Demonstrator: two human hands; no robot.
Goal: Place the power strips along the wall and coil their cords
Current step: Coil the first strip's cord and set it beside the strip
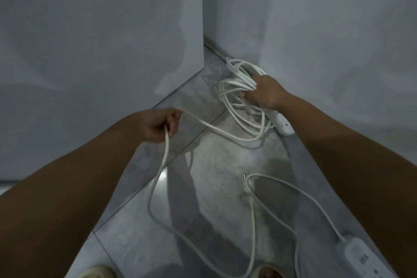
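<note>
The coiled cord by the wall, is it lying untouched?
No, the right hand grips the coiled cord by its loops, and the left hand holds its loose strand.

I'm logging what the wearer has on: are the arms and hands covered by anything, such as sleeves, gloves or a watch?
No. The left forearm and right forearm are bare to the frame edge, with no sleeve in view. The left hand and right hand wear no gloves, and neither wrist carries a watch or band. Rings cannot be told.
</note>
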